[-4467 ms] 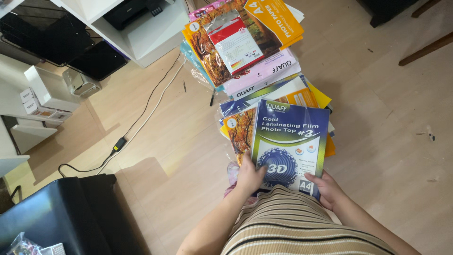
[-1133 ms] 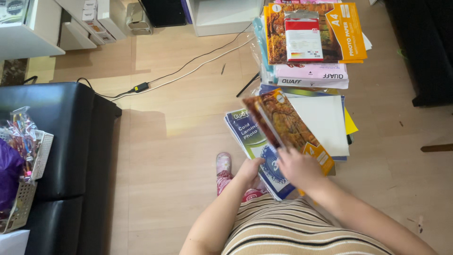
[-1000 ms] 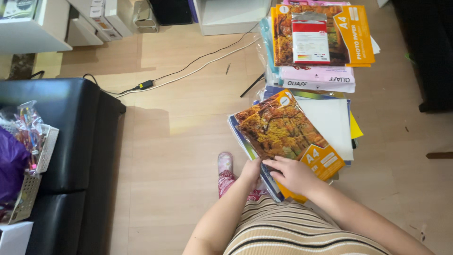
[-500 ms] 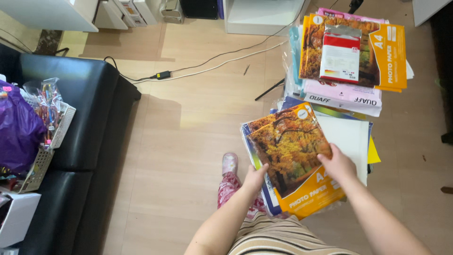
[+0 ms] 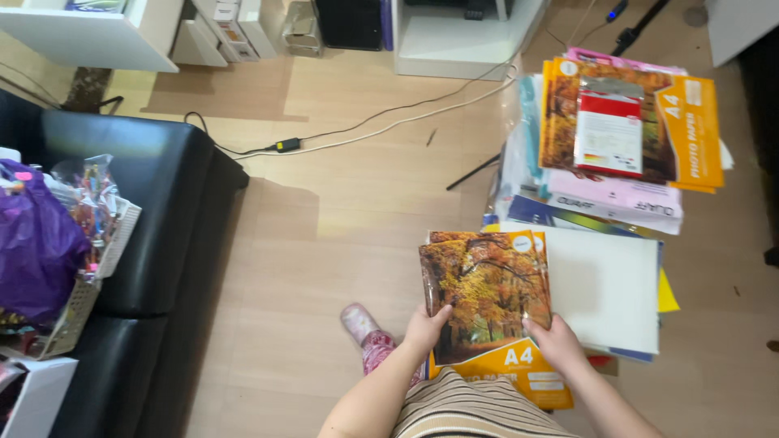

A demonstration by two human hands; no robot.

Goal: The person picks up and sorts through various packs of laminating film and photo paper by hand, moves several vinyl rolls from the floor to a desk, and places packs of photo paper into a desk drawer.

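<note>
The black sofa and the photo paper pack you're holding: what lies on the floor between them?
The head view shows mostly bare wooden floor between the black sofa and the photo paper pack. Only a pink slippered foot stands there, close beside the left hand.

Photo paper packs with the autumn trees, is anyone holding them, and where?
Yes. Both hands grip the photo paper packs at the lower corners: left hand at the lower left, right hand at the lower right.
</note>
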